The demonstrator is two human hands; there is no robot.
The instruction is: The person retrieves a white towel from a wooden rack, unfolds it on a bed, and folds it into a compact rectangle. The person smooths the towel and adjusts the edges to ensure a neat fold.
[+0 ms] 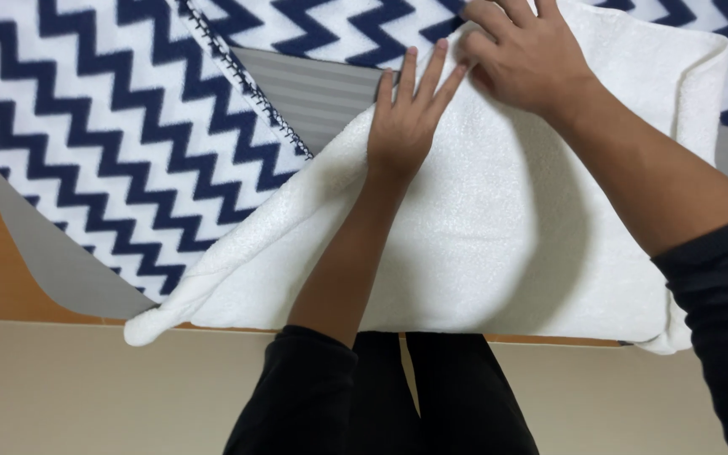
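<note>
Seen from above, nearest the viewer are black-clothed legs and black sleeves against a pale floor. Just beyond, a white towel (499,236) lies spread over the wooden edge of a bed, one corner drooping off at the near left. The left hand (406,118) rests flat on the towel's far edge, fingers spread wide and straight, gripping nothing. Just beside it, touching its fingertips, the right hand (524,55) bends over the towel's far fold, fingers curled onto the cloth; whether it pinches the fabric cannot be told. Beyond lie a grey sheet (313,88) and a navy-and-white zigzag blanket (111,126).
</note>
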